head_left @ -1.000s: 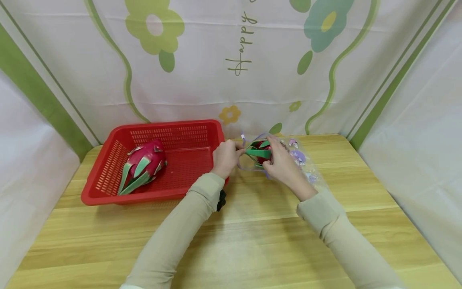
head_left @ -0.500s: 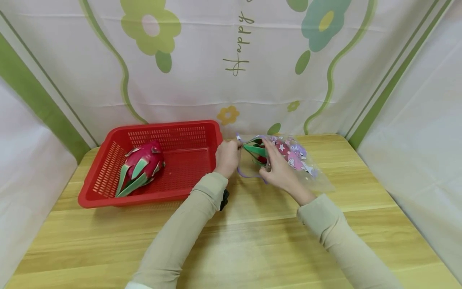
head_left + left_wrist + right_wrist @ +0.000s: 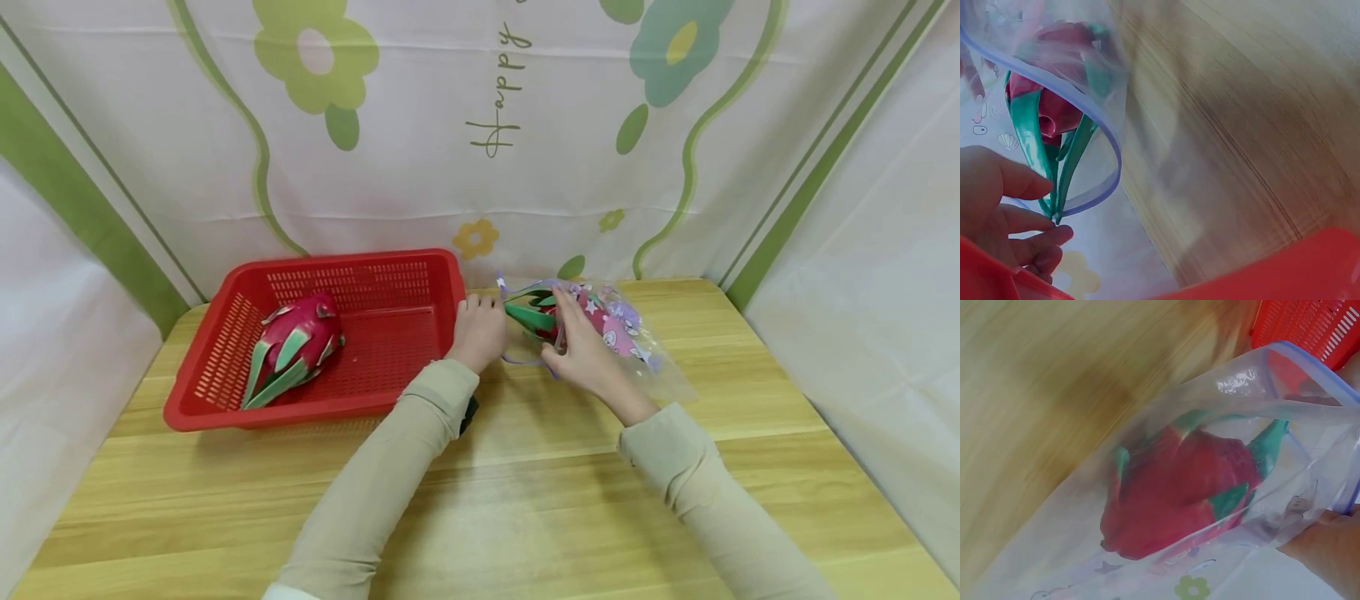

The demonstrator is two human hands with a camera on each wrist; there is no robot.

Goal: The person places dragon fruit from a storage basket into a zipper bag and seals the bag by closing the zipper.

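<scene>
A dragon fruit (image 3: 1172, 487) with green leaf tips lies mostly inside a clear zip bag (image 3: 663, 379) printed with cartoon figures. Its leaves point left, out through the bag's purple-edged mouth (image 3: 1107, 187). My left hand (image 3: 478, 332) pinches the leaf ends between thumb and fingers, just outside that mouth. From the right, my right hand (image 3: 588, 357) grips the bag near its opening, fingers laid over the plastic and thumb on the near side. In the right wrist view only part of this hand shows, at the purple seal.
A red perforated basket (image 3: 360, 406) stands left of the bag, close beside my left hand. Another dragon fruit (image 3: 303, 329) lies in its left part. Everything rests on a wooden table (image 3: 540, 508); a flowered curtain (image 3: 420, 167) hangs behind it.
The bag has come leftward over the dragon fruit, so more of the fruit sits under printed plastic. My right hand has shifted slightly left and down; my left hand stays at the leaf ends.
</scene>
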